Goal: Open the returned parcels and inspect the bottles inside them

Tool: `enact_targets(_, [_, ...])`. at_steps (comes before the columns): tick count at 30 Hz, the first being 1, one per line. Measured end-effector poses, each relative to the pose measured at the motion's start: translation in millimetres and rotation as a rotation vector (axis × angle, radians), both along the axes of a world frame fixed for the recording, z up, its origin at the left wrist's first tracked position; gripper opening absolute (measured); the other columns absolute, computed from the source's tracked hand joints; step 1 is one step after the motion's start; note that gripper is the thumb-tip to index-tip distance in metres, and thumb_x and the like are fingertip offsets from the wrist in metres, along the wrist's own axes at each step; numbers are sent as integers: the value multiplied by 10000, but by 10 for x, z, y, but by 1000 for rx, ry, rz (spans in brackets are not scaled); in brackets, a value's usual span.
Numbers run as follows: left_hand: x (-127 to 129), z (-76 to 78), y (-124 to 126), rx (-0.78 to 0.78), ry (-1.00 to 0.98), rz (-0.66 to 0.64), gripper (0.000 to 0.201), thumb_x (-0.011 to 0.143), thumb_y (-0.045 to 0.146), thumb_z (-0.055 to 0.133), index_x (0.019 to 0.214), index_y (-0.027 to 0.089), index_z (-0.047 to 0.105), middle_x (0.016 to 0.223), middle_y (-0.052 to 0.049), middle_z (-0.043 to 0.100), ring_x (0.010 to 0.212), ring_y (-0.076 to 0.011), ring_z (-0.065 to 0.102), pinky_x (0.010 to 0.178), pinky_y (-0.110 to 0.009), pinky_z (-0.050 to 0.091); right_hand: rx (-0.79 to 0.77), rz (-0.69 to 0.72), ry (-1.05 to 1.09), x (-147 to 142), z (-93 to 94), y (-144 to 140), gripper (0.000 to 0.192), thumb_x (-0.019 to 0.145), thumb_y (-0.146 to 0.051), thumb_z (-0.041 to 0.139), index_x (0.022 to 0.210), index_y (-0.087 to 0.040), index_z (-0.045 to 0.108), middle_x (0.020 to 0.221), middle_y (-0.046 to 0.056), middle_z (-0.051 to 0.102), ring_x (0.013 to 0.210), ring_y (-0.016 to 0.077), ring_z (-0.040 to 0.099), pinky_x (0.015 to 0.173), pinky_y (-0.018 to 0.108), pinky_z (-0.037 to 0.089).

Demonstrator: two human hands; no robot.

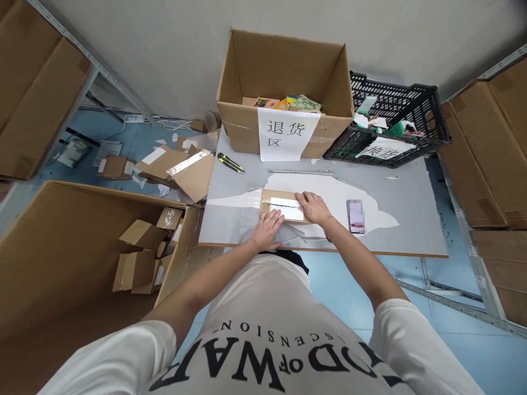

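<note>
A small cardboard box [265,202] with a white label [287,208] lies on the table in front of me, a dark slit or line running across the label. My left hand [267,228] grips the box at its near left corner, fingers over the top and thumb toward the table edge. At the opposite end my right hand [313,208] is closed around the right side, its fingertips on the top. Torn white paper [307,230] lies beneath and in front of the box. A black and yellow utility knife [231,163] rests farther back on the left.
A large carton [239,129] with a paper sign and a black crate [428,131] stand at the table's back. The phone [356,216] lies right of my hands. A big open carton [82,192] with small boxes stands left, beside floor scraps [193,175]. Shelving flanks both sides.
</note>
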State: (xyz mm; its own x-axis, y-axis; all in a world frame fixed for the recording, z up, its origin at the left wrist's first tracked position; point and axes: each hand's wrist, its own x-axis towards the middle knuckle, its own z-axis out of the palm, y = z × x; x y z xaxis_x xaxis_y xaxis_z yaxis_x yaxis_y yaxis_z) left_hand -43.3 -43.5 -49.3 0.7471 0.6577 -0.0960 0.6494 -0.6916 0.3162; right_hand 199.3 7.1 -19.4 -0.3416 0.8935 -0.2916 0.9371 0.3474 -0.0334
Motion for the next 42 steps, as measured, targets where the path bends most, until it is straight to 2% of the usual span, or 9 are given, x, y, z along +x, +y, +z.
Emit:
enact_targets(6, [-149, -11, 94, 28, -12, -73, 935, 742, 507, 617, 1472, 103, 196, 1543, -171, 197, 1437, -317, 109, 1141, -503, 91, -24, -24, -103, -130, 34, -56, 565, 963, -355, 277, 1472, -125, 199, 1282, 218, 461, 1078, 339, 461, 884, 439, 343])
enact_targets(12, [-257, -18, 148, 38, -16, -127, 882, 763, 496, 591, 1471, 126, 217, 1539, -159, 217, 1433, -318, 133, 1140, -501, 107, -70, -123, -126, -244, 34, -119, 683, 927, -502, 344, 1472, -124, 182, 1254, 221, 482, 1044, 336, 498, 883, 433, 363])
enact_targets(15, [-242, -36, 146, 37, -27, -117, 893, 755, 509, 593, 1470, 126, 219, 1537, -162, 222, 1429, -326, 145, 1137, -514, 107, -45, -145, -132, -300, 0, -145, 637, 944, -437, 311, 1473, -111, 172, 1238, 236, 482, 1054, 347, 491, 890, 458, 365])
enact_targets(20, [-223, -61, 132, 26, -53, -115, 925, 732, 534, 607, 1469, 131, 221, 1533, -170, 229, 1426, -339, 151, 1132, -523, 112, 4, -114, -162, -358, -46, -186, 598, 951, -332, 224, 1460, -20, 177, 1250, 299, 456, 1097, 391, 471, 945, 554, 316])
enact_targets(26, [-250, -62, 131, 37, -54, -128, 973, 719, 541, 628, 1476, 114, 190, 1546, -172, 183, 1435, -329, 115, 1135, -516, 107, -79, -69, -172, -334, -6, -93, 568, 896, -132, 250, 1443, 11, 204, 1188, 307, 506, 1039, 371, 550, 887, 515, 395])
enact_targets(30, [-264, -47, 141, 43, -33, -138, 994, 716, 550, 631, 1481, 113, 171, 1548, -174, 176, 1438, -330, 97, 1135, -510, 117, -178, -43, -161, -287, 116, 32, 530, 887, -91, 238, 1413, -23, 266, 1147, 272, 555, 978, 336, 609, 813, 438, 445])
enact_targets(34, [-286, -34, 148, 53, -12, -142, 1011, 711, 562, 632, 1484, 113, 159, 1549, -171, 172, 1439, -330, 89, 1136, -508, 120, -279, -30, -137, -240, 258, 164, 419, 907, -128, 287, 1304, -58, 398, 1034, 221, 636, 894, 295, 648, 790, 386, 435])
enact_targets(38, [-319, -35, 135, 61, -8, -169, 988, 728, 561, 616, 1486, 120, 162, 1555, -160, 155, 1440, -323, 89, 1139, -500, 110, -290, -54, -121, -150, 349, 286, 326, 936, -223, 328, 1182, -92, 497, 877, 172, 679, 814, 266, 655, 739, 333, 421])
enact_targets(42, [-333, -49, 123, 66, -12, -187, 964, 743, 567, 597, 1486, 129, 166, 1559, -144, 147, 1440, -315, 97, 1138, -503, 101, -278, -125, 31, 20, 367, 407, 347, 961, -310, 300, 1076, -125, 570, 900, 142, 680, 781, 222, 626, 696, 286, 404])
